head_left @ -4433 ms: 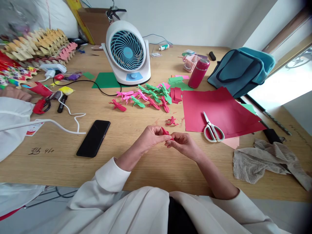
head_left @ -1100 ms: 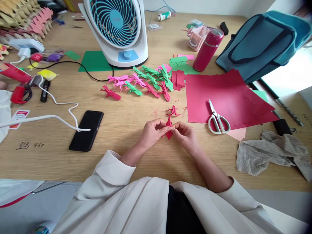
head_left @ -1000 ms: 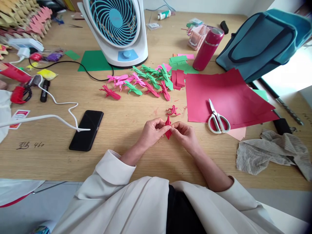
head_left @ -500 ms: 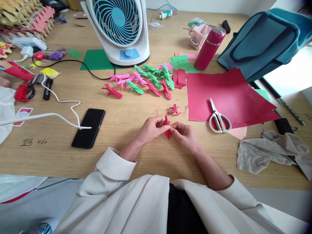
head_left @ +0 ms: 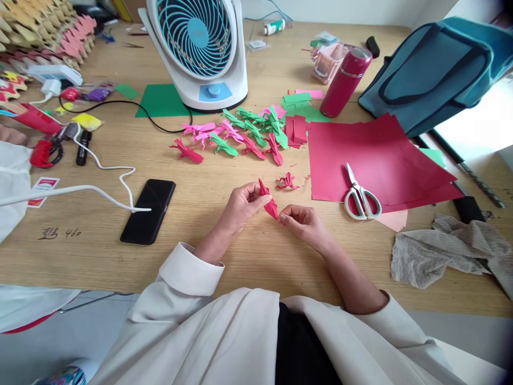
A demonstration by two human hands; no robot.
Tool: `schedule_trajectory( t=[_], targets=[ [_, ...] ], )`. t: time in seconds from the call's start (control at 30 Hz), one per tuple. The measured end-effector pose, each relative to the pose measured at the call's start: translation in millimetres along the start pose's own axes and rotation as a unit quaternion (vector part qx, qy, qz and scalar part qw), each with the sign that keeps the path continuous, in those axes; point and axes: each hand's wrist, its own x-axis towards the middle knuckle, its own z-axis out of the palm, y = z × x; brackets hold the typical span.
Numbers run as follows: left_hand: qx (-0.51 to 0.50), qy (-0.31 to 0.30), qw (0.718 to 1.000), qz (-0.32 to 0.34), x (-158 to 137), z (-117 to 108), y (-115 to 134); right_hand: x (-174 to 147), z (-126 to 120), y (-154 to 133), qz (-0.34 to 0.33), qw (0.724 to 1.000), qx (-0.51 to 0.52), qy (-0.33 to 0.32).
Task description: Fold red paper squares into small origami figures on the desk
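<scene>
A narrow, pointed piece of folded red paper [head_left: 268,200] is pinched between the thumb and fingers of my left hand [head_left: 244,206], slanting down to the right. At its lower tip, the thumb and forefinger of my right hand [head_left: 301,220] are pressed together. Just beyond my hands, a red origami figure with thin bent legs [head_left: 287,181] sits on the table. Farther back lie several folded paper figures: red ones [head_left: 187,152], pink ones [head_left: 199,130] and green ones [head_left: 252,127].
White-handled scissors [head_left: 360,198] lie on large red paper sheets [head_left: 372,149] at the right, near a crumpled cloth [head_left: 436,251]. A phone [head_left: 148,211] with a white cable rests at the left. Behind stand a fan [head_left: 212,92], a red bottle [head_left: 345,83] and a blue bag [head_left: 436,69].
The folded red paper has tilted from upright to a slant, its top now farther left. My left hand has shifted slightly left; my right fingers have slid to the lower tip.
</scene>
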Motion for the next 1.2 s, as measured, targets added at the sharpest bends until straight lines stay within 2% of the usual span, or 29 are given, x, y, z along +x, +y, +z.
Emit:
schedule_trajectory(
  t=[0.37, 0.63, 0.9, 1.2],
  targets=[
    [0.052, -0.04, 0.998, 0.02, -6.6, 13.8, -11.8, 2.7, 6.1, -7.2, 0.032, 0.999, 0.03, 0.009],
    [-0.011, 0.005, 1.0, 0.012, -5.7, 12.2, -5.0, 2.1, 0.6, 1.6, 0.014, 1.0, 0.013, -0.024],
    [-0.019, 0.009, 1.0, 0.017, -6.0, 11.7, -6.1, 2.3, -2.4, 2.3, 0.03, 0.999, 0.021, -0.032],
    [-0.007, 0.016, 1.0, 0.014, -8.9, 12.9, -9.9, -3.7, -5.5, -4.5, 0.016, 0.999, 0.016, -0.024]
  ],
)
